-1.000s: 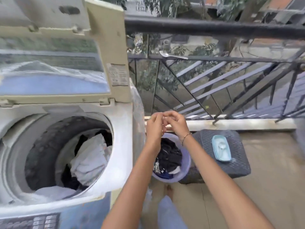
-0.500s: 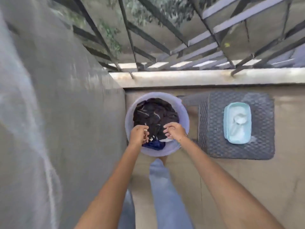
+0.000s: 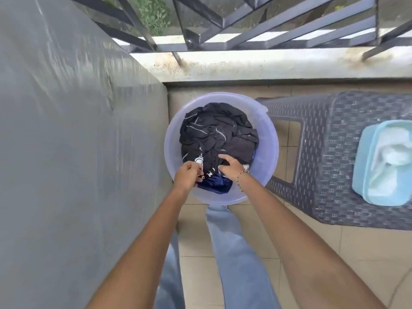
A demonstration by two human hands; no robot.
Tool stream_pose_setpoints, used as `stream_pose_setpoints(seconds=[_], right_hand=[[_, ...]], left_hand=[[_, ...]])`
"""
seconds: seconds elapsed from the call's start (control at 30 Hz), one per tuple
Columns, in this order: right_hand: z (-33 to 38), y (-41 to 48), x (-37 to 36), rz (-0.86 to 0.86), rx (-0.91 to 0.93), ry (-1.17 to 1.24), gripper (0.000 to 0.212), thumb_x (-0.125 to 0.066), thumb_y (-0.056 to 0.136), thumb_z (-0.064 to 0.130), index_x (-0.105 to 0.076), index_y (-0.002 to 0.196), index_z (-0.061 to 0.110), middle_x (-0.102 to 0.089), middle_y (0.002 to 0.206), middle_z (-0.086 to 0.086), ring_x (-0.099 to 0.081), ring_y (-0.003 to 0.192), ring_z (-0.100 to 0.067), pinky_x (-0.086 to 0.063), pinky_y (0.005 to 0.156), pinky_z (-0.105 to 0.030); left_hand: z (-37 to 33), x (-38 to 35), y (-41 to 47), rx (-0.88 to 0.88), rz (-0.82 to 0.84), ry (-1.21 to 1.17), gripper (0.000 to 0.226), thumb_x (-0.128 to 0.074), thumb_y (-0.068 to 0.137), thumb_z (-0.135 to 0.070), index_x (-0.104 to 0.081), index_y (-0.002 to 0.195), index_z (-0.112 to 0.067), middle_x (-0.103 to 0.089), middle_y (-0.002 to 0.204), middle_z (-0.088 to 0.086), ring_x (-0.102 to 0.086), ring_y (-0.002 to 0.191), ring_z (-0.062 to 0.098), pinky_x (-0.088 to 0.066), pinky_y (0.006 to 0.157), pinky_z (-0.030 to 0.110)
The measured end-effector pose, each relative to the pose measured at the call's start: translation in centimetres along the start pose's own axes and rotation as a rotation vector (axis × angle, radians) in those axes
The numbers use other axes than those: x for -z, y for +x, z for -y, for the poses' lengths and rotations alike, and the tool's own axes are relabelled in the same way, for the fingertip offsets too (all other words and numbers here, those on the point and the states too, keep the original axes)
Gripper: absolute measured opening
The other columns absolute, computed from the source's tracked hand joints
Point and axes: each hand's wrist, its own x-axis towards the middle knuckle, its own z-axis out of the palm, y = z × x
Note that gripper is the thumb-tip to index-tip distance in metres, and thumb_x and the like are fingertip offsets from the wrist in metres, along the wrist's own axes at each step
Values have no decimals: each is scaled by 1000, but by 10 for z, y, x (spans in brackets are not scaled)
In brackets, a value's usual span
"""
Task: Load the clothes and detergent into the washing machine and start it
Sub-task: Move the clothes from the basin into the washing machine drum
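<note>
**A:** Where are the clothes?

**B:** Heaped in a round lavender basin on the floor, at the centre of the frame. It is mostly black cloth with thin pale stripes. A navy piece pokes out at the lower edge.

**A:** Does the heap have a long axis?

**B:** Only a slight one, running from the basin's upper rim towards the lower rim. Nothing hangs over the rim.

**A:** And the hands?

**B:** Both are at the lower part of the heap. The left hand pinches a black edge with white print between thumb and curled fingers. The right hand, with a beaded bracelet on its wrist, lies palm down, its fingers curled into the black cloth.

**A:** What hems the basin in?

**B:** The grey side of the washing machine stands just beside its left rim. A woven grey stool is just beside the upper right rim, and I cannot tell whether they touch. The concrete ledge under the railing is near the top rim.

**A:** Detergent?

**B:** A pale blue detergent box sits on the stool at the right edge of the frame. Its long side runs up and down the frame, and white contents show inside. Bare tiled floor lies at the lower right.
</note>
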Motion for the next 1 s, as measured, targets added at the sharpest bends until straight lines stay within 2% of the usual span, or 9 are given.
stream_pose_setpoints(seconds=[0.13, 0.23, 0.33, 0.43, 0.57, 0.67, 0.77, 0.87, 1.0], right_hand=[[7, 23, -10, 48, 6, -86, 54, -60, 87, 18, -45, 137, 31, -17, 154, -9, -46, 127, -28, -41, 104, -33], [7, 30, -15, 67, -29, -174, 58, -63, 85, 31, -43, 139, 30, -7, 158, -5, -25, 142, -27, -24, 116, -35], [10, 26, -17, 22, 13, -183, 58, -65, 85, 32, -47, 137, 12, -38, 148, -7, -39, 135, -24, -31, 113, -32], [20, 7, -14, -155, 76, 6, 29, -73, 79, 22, -71, 106, 12, -70, 111, -8, -62, 105, -17, -46, 93, -24], [36, -36, -12, -85, 278, 140, 14, -75, 74, 7, -77, 88, 7, -75, 91, -8, -64, 73, -2, -50, 77, -14], [42, -71, -19, -11, 437, 33, 12, -71, 77, 5, -77, 87, 6, -71, 86, -1, -55, 61, 13, -40, 64, -2], [44, -105, -30, 75, 510, 49, 13, -66, 80, 0, -75, 89, 2, -63, 85, 5, -54, 67, 15, -42, 69, -5], [51, -130, -30, 147, 508, 123, 19, -58, 81, -6, -75, 88, 0, -65, 87, 8, -59, 68, 11, -48, 71, -9], [66, -133, -6, -158, 533, 224, 29, -48, 78, -10, -70, 87, 8, -66, 86, 2, -64, 77, -7, -54, 81, -29]], left_hand=[[8, 4, 15, -11, 4, -30, 22, -39, 96, -19, -60, 90, -21, -63, 83, -2, -59, 67, 12, -47, 70, 28], [12, 9, 20, 4, -7, -76, 25, -36, 97, -14, -59, 89, -20, -61, 81, -2, -57, 65, 13, -47, 68, 27], [14, 16, 19, 14, -1, -98, 25, -34, 99, -12, -58, 95, -16, -61, 78, -2, -56, 65, 13, -45, 64, 25], [11, 21, 14, 16, -27, -149, 20, -38, 99, -14, -56, 91, -18, -60, 80, -1, -56, 69, 12, -46, 63, 23], [1, 28, 4, 51, 29, -194, 22, -47, 97, -41, -53, 104, -20, -59, 103, -2, -59, 90, 13, -50, 88, 36], [-13, 36, -9, 68, 148, -209, 46, -54, 87, -60, -48, 118, -27, -55, 106, -11, -60, 100, 14, -53, 85, 41], [-21, 39, -22, 38, 145, -144, 40, -65, 87, -37, -48, 119, -23, -58, 99, -7, -59, 86, 12, -51, 63, 28], [-27, 44, -40, -30, 49, -102, 16, -48, 89, -3, -55, 81, -15, -53, 67, 2, -49, 58, 14, -43, 53, 23], [-34, 50, -64, -106, 23, -110, 37, -36, 87, 6, -36, 58, -17, -41, 42, -11, -38, 42, 6, -31, 38, 13]])
